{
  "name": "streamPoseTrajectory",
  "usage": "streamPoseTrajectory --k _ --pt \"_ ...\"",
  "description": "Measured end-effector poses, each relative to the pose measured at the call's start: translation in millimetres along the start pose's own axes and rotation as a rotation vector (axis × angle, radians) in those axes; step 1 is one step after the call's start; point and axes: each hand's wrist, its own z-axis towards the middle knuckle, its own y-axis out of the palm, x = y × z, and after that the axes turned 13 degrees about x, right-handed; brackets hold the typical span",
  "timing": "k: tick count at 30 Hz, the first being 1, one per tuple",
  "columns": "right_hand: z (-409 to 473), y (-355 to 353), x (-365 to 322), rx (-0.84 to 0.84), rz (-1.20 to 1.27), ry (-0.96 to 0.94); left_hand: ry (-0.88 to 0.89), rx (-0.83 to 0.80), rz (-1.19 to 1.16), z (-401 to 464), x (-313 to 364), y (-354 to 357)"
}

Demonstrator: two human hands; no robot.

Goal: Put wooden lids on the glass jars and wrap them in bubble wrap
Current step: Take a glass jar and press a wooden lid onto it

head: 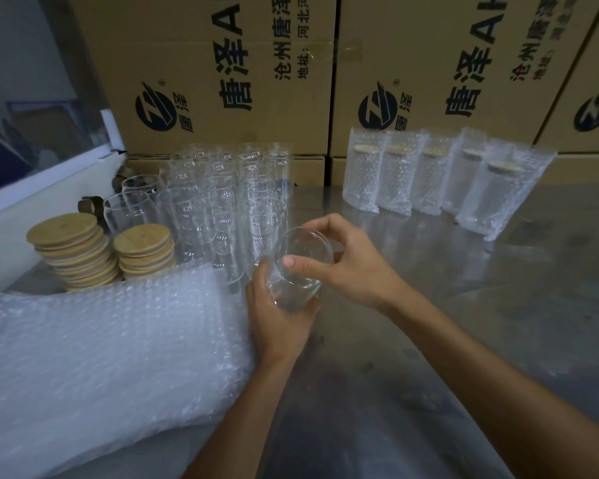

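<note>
The left hand [280, 316] cups the base of a bare jar [300, 267] held over the table [464, 323], just right of the bubble wrap [101, 347]; the right hand [343, 261] pinches its rim. No lid is on yet. Reaching left for the lids [142, 250], an elbow or the jar itself could knock the crowded stacked jars [229, 202] and topple them.

Grey, shiny metal desk [464, 323] w/ dull reflections. Behind it, stacked brown cardboard boxes [222, 63] w/ black printed logos & Chinese text. White window frame [49, 188] at left, dim glass above.
</note>
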Motion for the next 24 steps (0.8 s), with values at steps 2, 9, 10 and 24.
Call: streamPoseTrajectory --k 2,9,10,24 --pt "-0.4 0.3 1.6 0.044 -0.036 -0.009 0.022 -0.003 0.0 -1.0 -0.7 -0.4" --pt "3.7 1.1 14.2 0.161 -0.091 0.01 0.113 -0.014 0.033 -2.4 -0.9 0.6" --pt "5.5 1.3 16.9 0.175 -0.089 0.003 0.122 -0.01 0.03 -3.2 0.3 0.3" --pt "2.7 -9.7 9.5 0.03 0.061 0.195 0.175 0.029 0.13 -4.8 3.5 -2.0"
